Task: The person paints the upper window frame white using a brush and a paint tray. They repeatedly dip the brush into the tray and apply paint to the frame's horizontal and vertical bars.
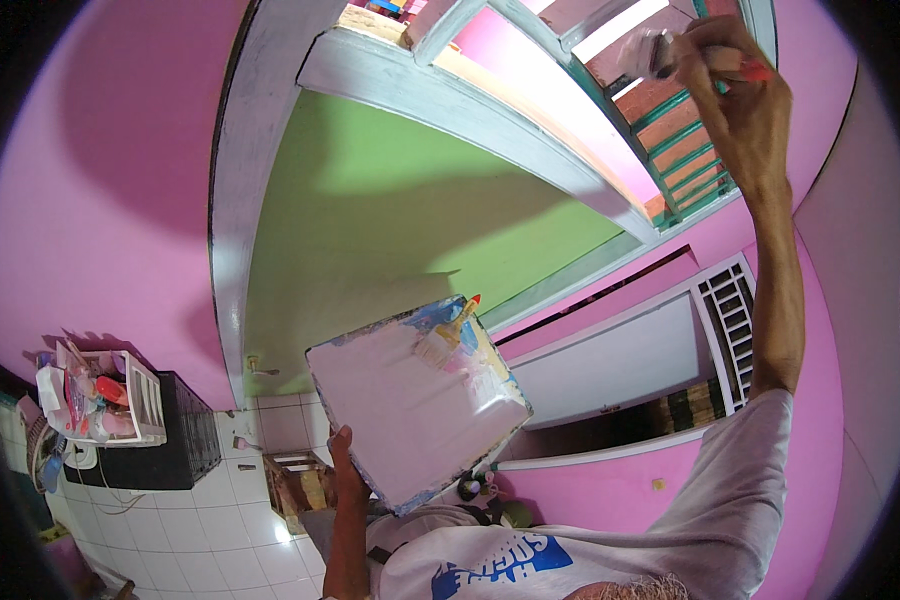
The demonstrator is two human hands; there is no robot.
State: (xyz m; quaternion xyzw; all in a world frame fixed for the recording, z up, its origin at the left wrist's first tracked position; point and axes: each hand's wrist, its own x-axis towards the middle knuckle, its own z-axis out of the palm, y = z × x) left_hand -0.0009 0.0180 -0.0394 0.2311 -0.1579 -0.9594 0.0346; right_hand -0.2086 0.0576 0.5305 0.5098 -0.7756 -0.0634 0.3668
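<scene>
High at the upper right, my right hand (745, 115) is closed round a paintbrush (655, 52). Its pale, blurred bristles point left, and a red handle end shows by my palm. The brush is beside the grey-white window frame (595, 25); I cannot tell whether it touches. Low in the middle, my left hand (346, 470) grips the lower left edge of a square board (410, 400). The board is pale pinkish, with paint-smeared edges, and hides most of those fingers. Near its upper right edge lies a second brush (460, 330) with a yellowish, red-tipped handle, beside wet-looking white paint (485, 385).
Grey-white beams (450, 110) frame a green wall panel (370, 200) ahead. Green bars (680, 150) cross the window opening. At left, a white basket of mixed items (100, 400) stands on a black cabinet (185, 430). A wooden stool (295, 490) is on the tiled floor.
</scene>
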